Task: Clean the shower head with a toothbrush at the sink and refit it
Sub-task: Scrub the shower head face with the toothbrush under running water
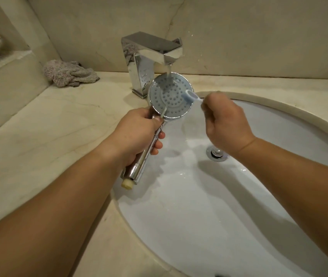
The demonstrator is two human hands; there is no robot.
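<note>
1. The left hand was curled tight round the chrome handle of the shower head, thumb laid along the neck, fingertips showing on the handle's far side.
2. The shower head was held over the white sink, spray face tilted up toward the camera, directly under the faucet. A stream of water was seen falling from the spout onto the upper part of the face.
3. The handle's threaded cream end was seen sticking out below the left hand, over the basin's left rim.
4. The right hand was closed in a fist on the toothbrush; its pale blue head lay against the right side of the spray face.
5. Toothbrush handle was almost fully hidden inside the fist; only a short stub and the head showed, blurred.
6. The drain was partly covered by the right wrist.
7. A grey cloth lay crumpled on the stone counter, left of the faucet, well apart from the hands.
8. A pale item on the far-left ledge was cut off and could not be identified.
</note>
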